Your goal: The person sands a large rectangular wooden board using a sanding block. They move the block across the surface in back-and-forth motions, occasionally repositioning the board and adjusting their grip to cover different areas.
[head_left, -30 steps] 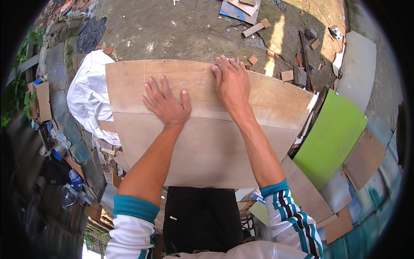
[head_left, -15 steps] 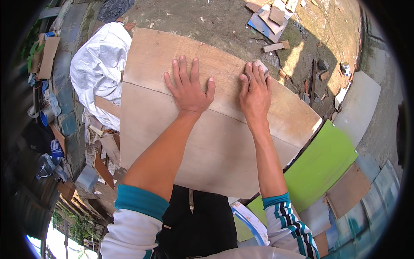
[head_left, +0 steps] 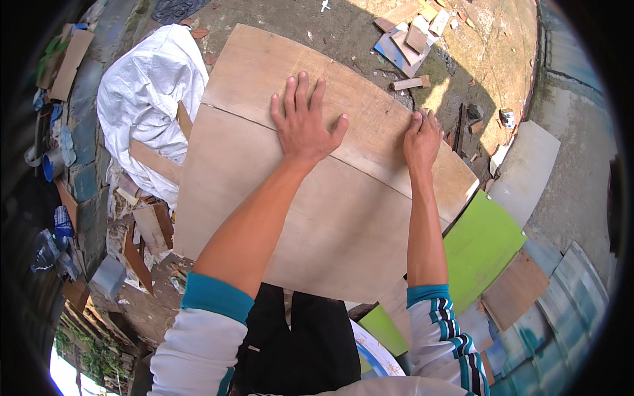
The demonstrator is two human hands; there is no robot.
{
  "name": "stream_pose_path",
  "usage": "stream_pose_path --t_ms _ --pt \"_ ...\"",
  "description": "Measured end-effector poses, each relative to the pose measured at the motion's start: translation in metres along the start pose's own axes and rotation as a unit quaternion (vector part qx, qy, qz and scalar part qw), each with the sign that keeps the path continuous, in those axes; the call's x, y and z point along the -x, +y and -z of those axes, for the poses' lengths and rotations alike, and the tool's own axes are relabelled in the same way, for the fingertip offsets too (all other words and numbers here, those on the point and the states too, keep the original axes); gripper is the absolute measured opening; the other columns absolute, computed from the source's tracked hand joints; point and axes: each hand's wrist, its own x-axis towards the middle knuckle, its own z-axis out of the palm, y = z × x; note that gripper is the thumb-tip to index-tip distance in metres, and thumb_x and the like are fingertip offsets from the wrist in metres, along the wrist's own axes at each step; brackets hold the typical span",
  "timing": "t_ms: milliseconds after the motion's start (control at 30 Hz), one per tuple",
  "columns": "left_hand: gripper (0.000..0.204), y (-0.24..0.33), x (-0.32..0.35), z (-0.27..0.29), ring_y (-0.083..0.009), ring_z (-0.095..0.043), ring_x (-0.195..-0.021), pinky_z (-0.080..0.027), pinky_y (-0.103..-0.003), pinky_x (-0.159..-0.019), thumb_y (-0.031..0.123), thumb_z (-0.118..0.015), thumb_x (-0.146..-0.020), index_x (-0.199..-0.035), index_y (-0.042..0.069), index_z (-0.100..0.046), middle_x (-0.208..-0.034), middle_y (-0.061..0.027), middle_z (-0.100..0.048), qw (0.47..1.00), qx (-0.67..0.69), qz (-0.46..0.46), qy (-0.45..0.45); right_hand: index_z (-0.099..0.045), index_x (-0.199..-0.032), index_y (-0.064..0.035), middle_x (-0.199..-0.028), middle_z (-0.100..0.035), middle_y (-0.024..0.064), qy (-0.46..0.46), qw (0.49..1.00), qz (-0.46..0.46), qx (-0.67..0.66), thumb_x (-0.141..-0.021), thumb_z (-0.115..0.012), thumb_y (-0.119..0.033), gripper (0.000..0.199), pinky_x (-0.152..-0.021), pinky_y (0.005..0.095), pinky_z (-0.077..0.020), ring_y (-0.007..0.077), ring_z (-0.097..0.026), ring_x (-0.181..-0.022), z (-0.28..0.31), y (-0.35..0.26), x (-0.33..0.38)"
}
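Note:
A large light-brown wooden board (head_left: pixel 330 218) lies before me, with a thin dark seam across it. My left hand (head_left: pixel 305 129) rests flat on its upper part, fingers spread, palm over the seam. Near the board's far right edge, my right hand (head_left: pixel 422 142) is closed and presses down on the surface. Its curled fingers hide most of what they hold; half a second ago a small greyish piece, like folded sandpaper, showed under the fingertips.
A white sack (head_left: pixel 148 99) with wood strips stands at the left, beside scrap wood (head_left: pixel 150 228). Offcuts (head_left: pixel 406 43) lie on the ground beyond the board. To the right are a green panel (head_left: pixel 485 234), a brown piece (head_left: pixel 515 290) and a pale sheet (head_left: pixel 525 171).
My right hand has slid rightward along the board's far edge, its fingers more curled. My left hand stays flat on the board. The whole view has tilted slightly.

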Motion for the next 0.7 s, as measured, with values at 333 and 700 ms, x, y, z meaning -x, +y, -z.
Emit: stream_pose_path --t_ms 333,700 --pt "0.088 -0.102 0.001 0.032 -0.0393 -0.010 -0.155 -0.003 -0.065 -0.120 0.061 -0.054 -0.094 -0.159 0.009 -0.026 -0.166 -0.0202 -0.020 0.972 -0.166 0.152 0.065 -0.059 -0.140 -0.0027 -0.149 -0.055 0.0158 -0.064 0.993 0.085 -0.057 -0.109 -0.040 -0.029 0.045 -0.122 0.0538 -0.0249 0.0362 -0.044 -0.143 0.007 -0.089 0.043" --pt "0.089 -0.093 0.002 0.034 -0.0394 -0.008 -0.156 -0.004 -0.066 -0.120 0.061 -0.054 -0.094 -0.160 0.010 -0.024 -0.167 -0.0207 -0.017 0.973 -0.160 0.157 0.046 -0.064 -0.130 0.0041 -0.140 -0.059 0.0232 -0.067 0.984 0.077 -0.146 -0.110 -0.039 -0.028 0.046 -0.119 0.0511 -0.0311 0.0405 -0.048 -0.138 0.003 -0.109 0.005"
